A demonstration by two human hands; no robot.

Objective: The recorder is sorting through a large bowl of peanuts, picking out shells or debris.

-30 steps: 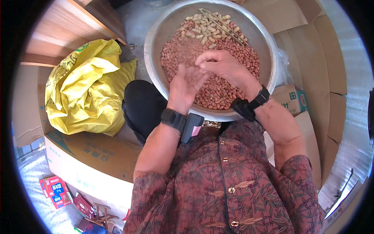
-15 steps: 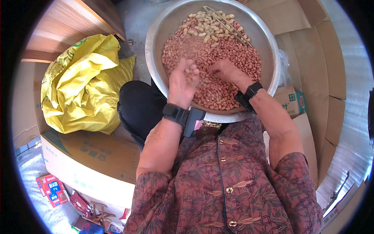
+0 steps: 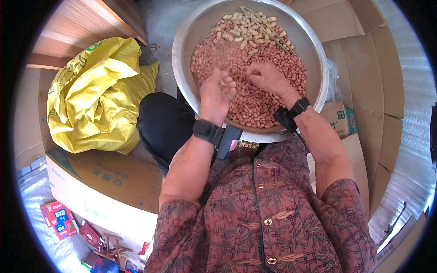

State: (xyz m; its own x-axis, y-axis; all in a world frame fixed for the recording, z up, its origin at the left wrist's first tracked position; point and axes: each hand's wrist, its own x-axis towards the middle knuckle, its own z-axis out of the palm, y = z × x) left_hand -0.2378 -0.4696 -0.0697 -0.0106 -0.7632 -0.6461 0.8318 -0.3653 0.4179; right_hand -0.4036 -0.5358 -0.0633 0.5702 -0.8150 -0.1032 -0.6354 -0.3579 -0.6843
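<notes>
Reddish-pink peanut kernels (image 3: 255,109): loose, out of their shells, spread across most of the wide, round, silvery metal basin (image 3: 324,75).
Pale tan peanut pods (image 3: 246,29): a smaller heap at the basin's far side, apparently whole, with a thin, dry, brownish stem (image 3: 271,28) lying along their right part.
Kernels against pods: kernels far outnumber pods, so by judgement the larger share is shelled and the far heap is what is left in shell; whether any pod there is empty cannot be told.
Left hand (image 3: 216,93): over the basin's left part, fingers curled into a loose cup; whether anything lies in it cannot be told.
Right hand (image 3: 271,78): over the kernels, apart from the left, fingers bent toward the thumb; anything pinched there is hidden.
Crumpled, bright yellow sack (image 3: 93,100): dark lettering and a green mark, broken by folds.
Long brown cardboard box (image 3: 109,177): blue-green characters on its brown face, paler ones on the white side.
Small red-and-blue carton (image 3: 59,220): white characters.
Brown carton with a green side (image 3: 339,119): green printing, partly covered.
</notes>
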